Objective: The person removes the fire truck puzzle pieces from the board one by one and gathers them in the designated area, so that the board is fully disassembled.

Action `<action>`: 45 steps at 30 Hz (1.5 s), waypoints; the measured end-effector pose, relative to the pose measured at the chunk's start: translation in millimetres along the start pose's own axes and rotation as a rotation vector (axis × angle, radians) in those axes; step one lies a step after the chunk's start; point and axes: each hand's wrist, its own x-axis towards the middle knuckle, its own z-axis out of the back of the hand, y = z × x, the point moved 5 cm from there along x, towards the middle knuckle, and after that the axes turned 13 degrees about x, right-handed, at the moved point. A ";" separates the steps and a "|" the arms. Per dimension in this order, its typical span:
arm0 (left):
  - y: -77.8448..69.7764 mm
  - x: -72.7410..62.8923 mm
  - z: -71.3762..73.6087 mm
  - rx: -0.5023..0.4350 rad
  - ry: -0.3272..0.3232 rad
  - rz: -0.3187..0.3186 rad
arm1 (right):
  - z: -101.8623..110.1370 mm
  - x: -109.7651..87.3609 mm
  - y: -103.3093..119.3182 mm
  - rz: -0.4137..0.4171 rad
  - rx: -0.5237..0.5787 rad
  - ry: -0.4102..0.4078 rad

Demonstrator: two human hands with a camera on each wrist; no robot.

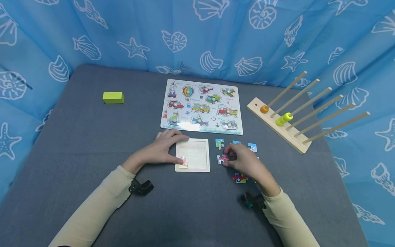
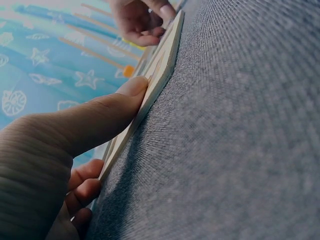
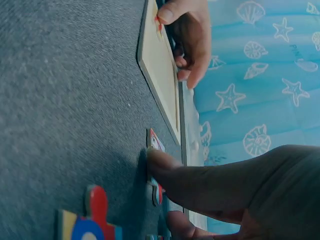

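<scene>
A square wooden puzzle tray (image 1: 197, 151) lies flat, with one jigsaw piece (image 1: 184, 165) in its near left corner. My left hand (image 1: 163, 148) spans the tray's left side: the thumb presses by that piece, and the straight index finger reaches the far rim. To the right of the tray, my right hand (image 1: 246, 160) pinches a red and white jigsaw piece (image 1: 221, 159) between thumb and fingers, close over the cloth. Around this hand lie several more pieces, among them a green and blue piece (image 1: 219, 143) and one with a red and blue picture (image 1: 239, 178). The hand partly hides others.
Behind the tray lies a vehicle peg puzzle board (image 1: 202, 118). A wooden peg stand (image 1: 279, 128) with rods and a few beads is at the right. A green block (image 1: 113, 97) sits far left. A blue shell-print curtain (image 1: 172, 20) borders the table.
</scene>
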 end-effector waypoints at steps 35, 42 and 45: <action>1.6 0.7 -0.2 -0.001 -0.002 -0.006 | -51.5 1.1 68.0 0.273 0.037 0.029; 2.4 0.6 -1.8 0.001 -0.007 -0.012 | -78.4 13.0 79.0 0.266 -0.046 0.061; 2.2 -0.2 -1.7 0.001 -0.006 -0.010 | -81.8 14.9 80.8 0.277 -0.079 0.053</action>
